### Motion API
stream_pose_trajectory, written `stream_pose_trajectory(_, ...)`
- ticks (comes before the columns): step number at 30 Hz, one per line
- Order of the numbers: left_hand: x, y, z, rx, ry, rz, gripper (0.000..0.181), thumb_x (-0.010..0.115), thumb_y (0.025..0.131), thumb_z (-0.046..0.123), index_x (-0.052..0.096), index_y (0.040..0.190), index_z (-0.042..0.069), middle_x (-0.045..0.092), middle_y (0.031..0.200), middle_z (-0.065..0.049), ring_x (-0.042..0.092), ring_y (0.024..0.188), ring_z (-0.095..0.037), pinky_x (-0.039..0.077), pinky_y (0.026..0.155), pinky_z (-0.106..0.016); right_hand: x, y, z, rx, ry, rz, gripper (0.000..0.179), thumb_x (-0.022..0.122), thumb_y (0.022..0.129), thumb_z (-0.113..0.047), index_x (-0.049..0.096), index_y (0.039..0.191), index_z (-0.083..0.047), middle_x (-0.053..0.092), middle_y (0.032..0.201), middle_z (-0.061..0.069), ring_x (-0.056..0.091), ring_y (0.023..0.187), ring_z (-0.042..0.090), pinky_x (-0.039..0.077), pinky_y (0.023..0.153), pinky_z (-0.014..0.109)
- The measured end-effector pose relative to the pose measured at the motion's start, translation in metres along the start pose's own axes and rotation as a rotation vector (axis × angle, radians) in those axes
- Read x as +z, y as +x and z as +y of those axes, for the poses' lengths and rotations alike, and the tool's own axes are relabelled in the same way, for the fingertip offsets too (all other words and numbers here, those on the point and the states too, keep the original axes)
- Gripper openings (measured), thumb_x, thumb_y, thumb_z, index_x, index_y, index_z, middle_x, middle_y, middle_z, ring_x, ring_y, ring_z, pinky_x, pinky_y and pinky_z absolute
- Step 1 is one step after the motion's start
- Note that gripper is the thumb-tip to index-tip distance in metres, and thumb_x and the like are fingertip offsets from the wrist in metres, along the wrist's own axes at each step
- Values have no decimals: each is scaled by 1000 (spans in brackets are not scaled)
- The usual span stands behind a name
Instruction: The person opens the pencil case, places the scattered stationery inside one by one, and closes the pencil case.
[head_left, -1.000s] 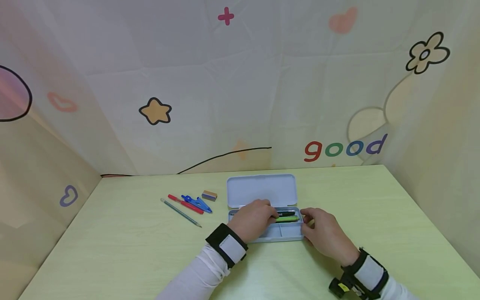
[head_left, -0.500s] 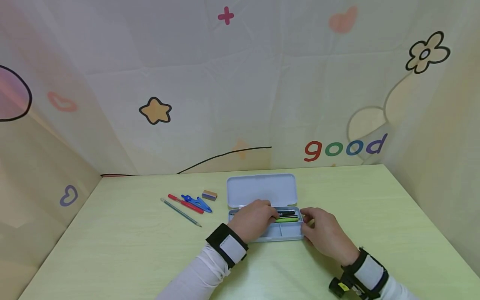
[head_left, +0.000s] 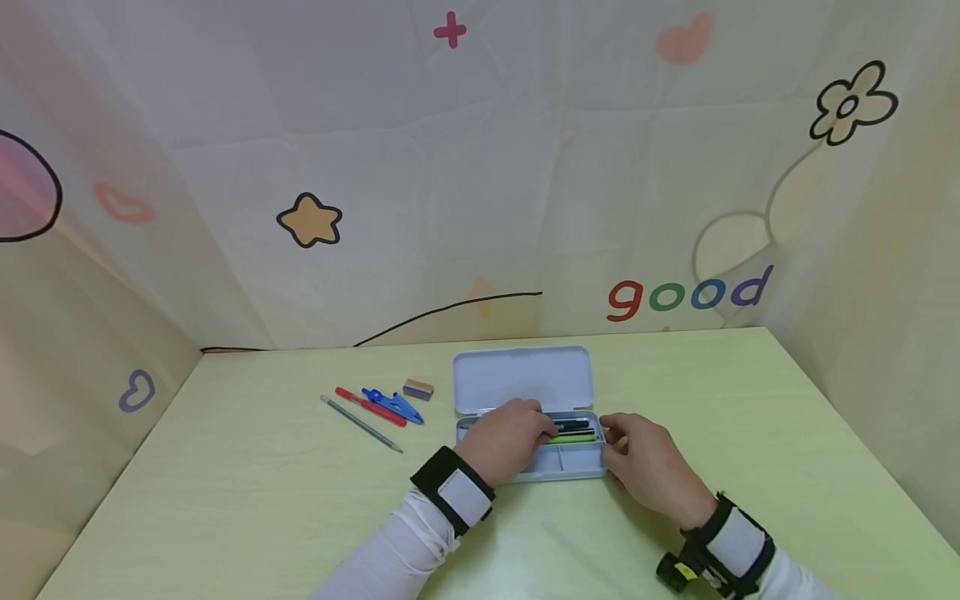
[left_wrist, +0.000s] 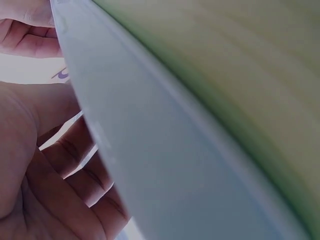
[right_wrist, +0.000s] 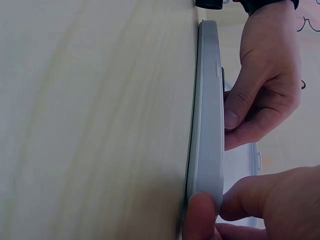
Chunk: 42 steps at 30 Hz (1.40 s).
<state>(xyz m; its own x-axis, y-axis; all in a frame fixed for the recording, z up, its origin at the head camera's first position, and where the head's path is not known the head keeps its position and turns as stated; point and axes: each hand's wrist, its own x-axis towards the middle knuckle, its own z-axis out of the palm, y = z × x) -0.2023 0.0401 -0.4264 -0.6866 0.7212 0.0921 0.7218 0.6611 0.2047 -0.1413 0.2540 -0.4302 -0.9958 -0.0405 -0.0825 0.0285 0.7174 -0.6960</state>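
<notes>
A light blue pencil case (head_left: 581, 467) lies open on the table, its lid (head_left: 523, 379) folded back. My left hand (head_left: 504, 442) reaches into its rear compartment, fingertips at the left part of a green pen (head_left: 573, 438). Dark pens (head_left: 573, 424) lie behind the green one, partly covered by that hand. In the right wrist view, the left hand's thumb and fingers (right_wrist: 265, 90) are bent over the case's rim. At the case's right end, my right hand (head_left: 648, 462) grips the wall between thumb and fingers. The left wrist view shows mainly the case's front wall (left_wrist: 150, 130).
Left of the case lie a grey-green pencil (head_left: 362, 423), a red pen (head_left: 371, 407), a blue compass (head_left: 393, 405) and a small eraser (head_left: 417, 389). The light wooden table (head_left: 247, 500) meets printed curtains (head_left: 487, 208) at the back and sides.
The green pen has settled lower into the rear compartment, and more of the dark pens behind it shows. Both hands have stayed almost still.
</notes>
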Motion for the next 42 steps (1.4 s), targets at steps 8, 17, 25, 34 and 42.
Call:
stream_pose_trajectory(8, -2, -1, 1, -18, 10, 24, 19, 69, 105, 12, 84, 113, 20, 68, 96, 5, 61, 86, -11, 53, 75, -23, -1, 0, -1, -3, 2, -1, 45, 66, 98, 0, 56, 140, 13, 63, 106, 13, 60, 79, 19, 55, 60, 29)
stream_pose_trajectory(17, -3, -3, 3, -28, 8, 59, 16, 71, 103, 12, 83, 111, 19, 70, 99, 5, 64, 89, -12, 55, 77, -24, -1, 0, -1, -1, 14, -5, 45, 65, 98, 0, 56, 140, 14, 62, 105, 13, 60, 78, 19, 55, 60, 30)
stream_pose_trajectory(25, -6, -3, 6, -17, 30, 64, 16, 72, 102, 10, 83, 108, 20, 69, 95, 6, 62, 85, -11, 53, 73, -23, 0, 0, 0, -1, 18, -6, 44, 66, 98, 1, 56, 140, 13, 61, 105, 12, 60, 78, 19, 55, 60, 29)
stream_pose_trajectory(34, -1, 0, 5, 0, 47, 59, 17, 72, 102, 11, 83, 110, 21, 68, 94, 6, 61, 84, -11, 52, 72, -22, 0, 0, 1, 1, 31, -8, 44, 66, 99, 1, 56, 140, 13, 61, 103, 12, 60, 76, 18, 55, 60, 29)
stream_pose_trajectory(42, -4, -2, 0, -15, -7, 69, 17, 73, 102, 11, 83, 113, 19, 70, 98, 6, 64, 89, -11, 55, 77, -23, 0, 0, 1, -14, 38, -5, 43, 65, 99, 1, 56, 139, 14, 61, 103, 12, 60, 76, 18, 54, 59, 29)
